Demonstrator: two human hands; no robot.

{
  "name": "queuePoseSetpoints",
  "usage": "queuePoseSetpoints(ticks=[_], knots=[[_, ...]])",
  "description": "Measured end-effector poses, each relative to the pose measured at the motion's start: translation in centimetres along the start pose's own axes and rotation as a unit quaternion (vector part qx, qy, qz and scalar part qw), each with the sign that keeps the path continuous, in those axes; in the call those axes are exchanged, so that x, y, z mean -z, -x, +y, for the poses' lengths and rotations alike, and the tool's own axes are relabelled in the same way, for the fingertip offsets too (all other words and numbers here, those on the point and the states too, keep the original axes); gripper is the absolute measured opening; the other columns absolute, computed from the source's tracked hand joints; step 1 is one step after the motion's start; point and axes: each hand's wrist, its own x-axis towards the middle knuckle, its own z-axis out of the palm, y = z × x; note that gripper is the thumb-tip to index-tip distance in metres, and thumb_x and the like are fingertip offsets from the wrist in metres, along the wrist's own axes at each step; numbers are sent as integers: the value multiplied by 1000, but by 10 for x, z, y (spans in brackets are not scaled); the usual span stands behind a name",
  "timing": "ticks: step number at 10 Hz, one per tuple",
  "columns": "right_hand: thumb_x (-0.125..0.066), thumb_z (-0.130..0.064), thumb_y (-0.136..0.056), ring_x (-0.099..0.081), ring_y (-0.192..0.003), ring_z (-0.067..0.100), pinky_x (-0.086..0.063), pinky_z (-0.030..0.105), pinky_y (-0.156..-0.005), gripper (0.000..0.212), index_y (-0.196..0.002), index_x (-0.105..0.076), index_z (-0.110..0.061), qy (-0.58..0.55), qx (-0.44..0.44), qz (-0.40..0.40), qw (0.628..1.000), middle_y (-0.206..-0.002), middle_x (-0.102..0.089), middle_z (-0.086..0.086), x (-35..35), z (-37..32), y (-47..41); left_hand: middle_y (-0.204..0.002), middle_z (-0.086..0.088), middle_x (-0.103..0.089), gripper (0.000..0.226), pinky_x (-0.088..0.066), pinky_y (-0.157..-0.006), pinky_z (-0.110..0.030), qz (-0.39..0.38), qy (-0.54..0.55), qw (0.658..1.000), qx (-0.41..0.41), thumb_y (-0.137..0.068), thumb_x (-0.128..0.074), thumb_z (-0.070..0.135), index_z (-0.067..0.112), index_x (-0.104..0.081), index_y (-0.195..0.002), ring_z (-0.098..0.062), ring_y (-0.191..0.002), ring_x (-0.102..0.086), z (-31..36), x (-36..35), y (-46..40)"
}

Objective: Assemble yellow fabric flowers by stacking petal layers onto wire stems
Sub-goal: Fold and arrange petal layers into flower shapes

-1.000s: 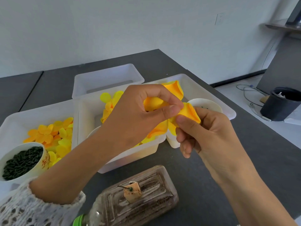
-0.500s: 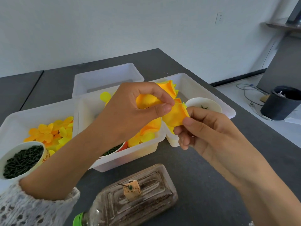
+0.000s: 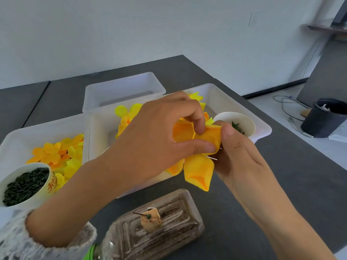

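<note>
petals [image 3: 199,171] dropped lower | both grips pinch them | dark table [image 3: 281,166], white wall [image 3: 131,34]

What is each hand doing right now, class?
Left hand: closed, pinching the yellow fabric flower.
Right hand: closed, pinching the same flower from the other side.

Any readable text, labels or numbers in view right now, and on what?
Paper cup of dark green bits: red print on its side, too blurred and cut off to read.
Bottle lying on the table: no legible label.
Bins, petals and wall outlet: no text seen.
</note>
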Motion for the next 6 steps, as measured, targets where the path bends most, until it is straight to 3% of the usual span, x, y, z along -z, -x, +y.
queuePoseSetpoints(ticks=[1,3,4,5,6], knots=[[-43,-52,-92,-66,-100,19,-55,30,-83,38,-105,-66,-25,16,25,-15,999,-104,-68,8,-3,-3,3,-86,18,-62,37,-47,-73,-38,3,5,1000,20,-67,-67,67,33,-61,-82,-10,-89,-59,1,0,2],[-47,-34,-93,-58,-100,1,-48,27,-93,42,-124,-55,-7,123,19,-33,992,-109,-60,-11,0,-5,10,-85,17,-64,44,-49,-68,-42,10,-46,999,19,-65,-59,72,33,-60,-85,-11,-83,-60,6,5,5],[-47,-24,-94,-61,-94,8,-52,24,-86,32,-117,-57,-5,112,34,-41,992,-101,-62,-8,7,-1,11,-85,20,-63,39,-48,-65,-42,16,-82,996,9,-69,-59,71,36,-60,-86,-9,-80,-58,8,7,7],[-46,-22,-96,-63,-89,17,-54,28,-82,27,-110,-56,-2,85,33,-55,994,-98,-64,8,7,-2,11,-82,20,-64,40,-48,-66,-42,15,-76,997,9,-69,-61,74,38,-62,-85,-9,-79,-57,7,8,8],[-44,-29,-93,-62,-95,34,-55,42,-84,37,-109,-53,3,49,32,-73,996,-101,-61,23,7,-5,10,-83,18,-66,46,-50,-69,-42,13,-64,998,12,-67,-55,78,38,-66,-88,-9,-81,-59,6,10,8]])
